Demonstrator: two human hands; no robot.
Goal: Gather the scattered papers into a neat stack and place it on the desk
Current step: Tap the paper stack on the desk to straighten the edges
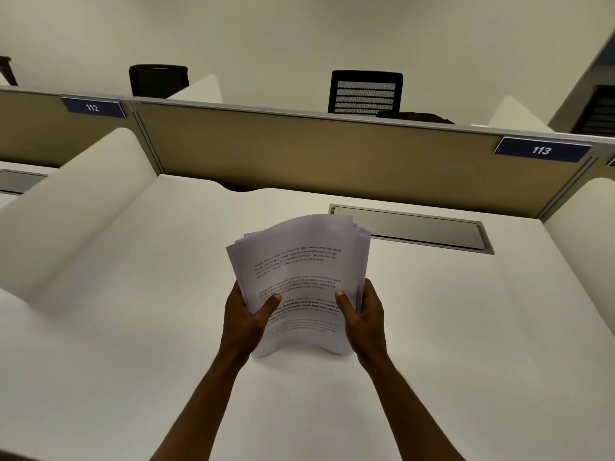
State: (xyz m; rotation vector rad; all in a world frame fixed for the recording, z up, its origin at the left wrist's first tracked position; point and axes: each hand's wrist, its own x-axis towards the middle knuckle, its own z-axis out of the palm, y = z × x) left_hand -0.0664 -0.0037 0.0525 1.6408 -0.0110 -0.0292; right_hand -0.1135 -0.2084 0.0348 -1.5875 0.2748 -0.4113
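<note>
Stack of printed papers [299, 281]: white sheets, black text, edges slightly fanned at top. Held upright, bowed, bottom edge on white desk [133, 327]. Mid-desk position.

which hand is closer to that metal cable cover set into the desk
Right. The right hand grips the paper stack's right edge, below the cable cover; the left hand grips the left edge, farther away.

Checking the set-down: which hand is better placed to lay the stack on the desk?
Neither clearly: left hand and right hand grip opposite edges of the paper stack evenly above the desk.
</note>
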